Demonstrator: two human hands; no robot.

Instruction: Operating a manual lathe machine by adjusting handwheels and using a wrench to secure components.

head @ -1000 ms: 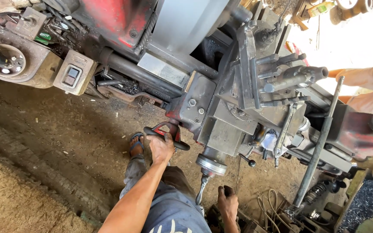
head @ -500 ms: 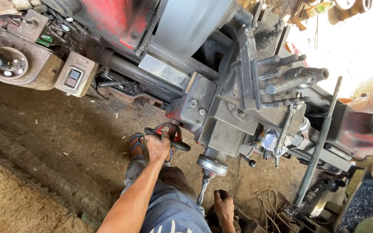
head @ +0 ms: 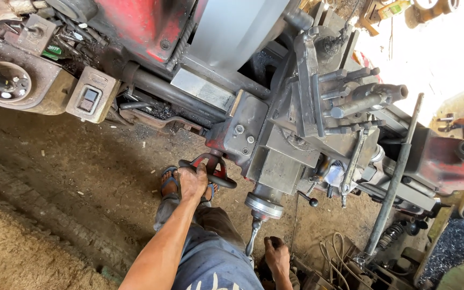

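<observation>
Dirt floor | left hand [head: 193, 181] on handwheel [head: 208, 171] | right hand [head: 276, 256] beside crank [head: 253, 236]

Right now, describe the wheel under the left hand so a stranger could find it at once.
Start at the big grey and red lathe across the top of the view, then drop to its grey carriage block at the front. The handwheel hangs off that block's lower left, under the left hand. Unlike the silver dial beside it, it has a black rim and red spokes.

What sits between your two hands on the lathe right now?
In the head view, between the left hand on the red handwheel and the right hand lies the round dial collar, with its crank handle hanging below it.
</observation>
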